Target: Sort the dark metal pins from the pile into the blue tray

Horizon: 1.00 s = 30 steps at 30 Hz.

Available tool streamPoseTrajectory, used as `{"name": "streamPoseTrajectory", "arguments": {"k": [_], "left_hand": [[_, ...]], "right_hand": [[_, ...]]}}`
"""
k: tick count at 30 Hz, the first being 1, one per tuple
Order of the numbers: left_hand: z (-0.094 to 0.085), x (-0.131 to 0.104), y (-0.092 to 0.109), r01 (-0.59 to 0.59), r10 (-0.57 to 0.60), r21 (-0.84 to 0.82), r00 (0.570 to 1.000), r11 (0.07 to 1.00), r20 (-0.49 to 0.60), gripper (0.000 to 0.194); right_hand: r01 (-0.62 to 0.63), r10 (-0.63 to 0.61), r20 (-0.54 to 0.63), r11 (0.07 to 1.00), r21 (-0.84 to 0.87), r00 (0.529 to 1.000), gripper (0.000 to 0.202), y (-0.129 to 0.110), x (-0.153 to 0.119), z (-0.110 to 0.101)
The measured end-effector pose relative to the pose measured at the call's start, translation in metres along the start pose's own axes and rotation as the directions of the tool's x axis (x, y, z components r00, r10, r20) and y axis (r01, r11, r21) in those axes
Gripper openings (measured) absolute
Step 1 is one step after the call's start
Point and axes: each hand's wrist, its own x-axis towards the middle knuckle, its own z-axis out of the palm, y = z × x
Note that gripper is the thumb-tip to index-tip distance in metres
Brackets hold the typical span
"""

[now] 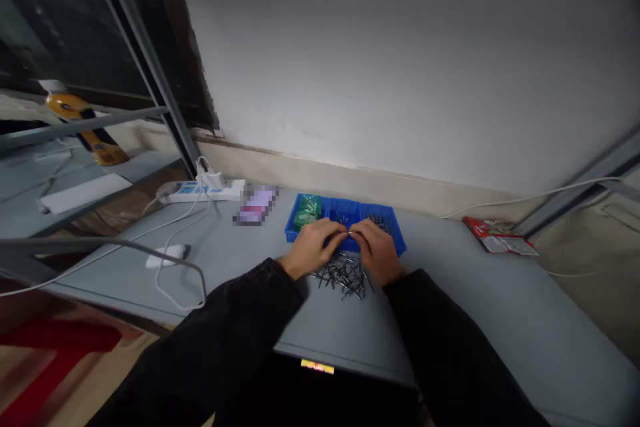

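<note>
My left hand [313,245] and my right hand [376,250] meet over the front of a blue three-part tray [345,207]. Fingers and thumbs are pinched at both ends of a small thin light-coloured piece [351,233], mostly hidden by the fingertips. In the tray's left part lies a green bag [307,212] with small light pieces. Its middle part holds a few small dark pieces [342,219], and more dark parts [377,221] fill the right part. Below my hands, a loose pile of thin dark metal pins [345,275] is spread on the grey table [240,260].
Left of the tray lie a blurred-out phone-like item [257,205] and a white power strip [227,191] with cables. A white adapter [167,255] sits nearer. A red packet [500,237] lies far right. An orange-brown bottle [85,123] leans beyond the metal frame [150,53].
</note>
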Motion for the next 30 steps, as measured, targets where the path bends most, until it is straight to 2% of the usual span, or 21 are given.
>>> {"name": "streamPoseTrajectory", "arguments": {"k": [5,9,17,26,30], "left_hand": [[0.0005,-0.0004,0.0002,-0.013,0.013,-0.013,1.0,1.0,0.015,0.021],[0.0001,-0.0002,0.0014,-0.013,0.013,-0.009,1.0,1.0,0.021,0.022],[-0.0019,0.0002,-0.0014,0.027,-0.027,0.041,1.0,0.999,-0.009,0.022],[-0.0024,0.0008,-0.0002,0.023,-0.021,0.016,0.997,1.0,-0.077,0.02],[-0.004,0.0002,-0.0022,0.038,-0.039,-0.014,0.988,0.999,-0.15,0.02]], "right_hand": [[-0.031,0.031,-0.003,0.999,-0.04,1.0,0.029,0.0047,-0.0017,0.0024],[-0.01,0.009,-0.02,0.997,-0.078,1.0,0.032,0.0065,-0.0013,0.0037],[-0.004,-0.006,-0.079,0.992,-0.129,0.997,0.021,0.0053,0.0005,0.0023],[-0.042,0.01,-0.209,0.987,-0.152,0.978,0.018,0.0052,-0.0003,0.0016],[-0.07,0.02,-0.333,0.988,-0.139,0.943,0.019,0.0051,0.0008,0.0001]]}}
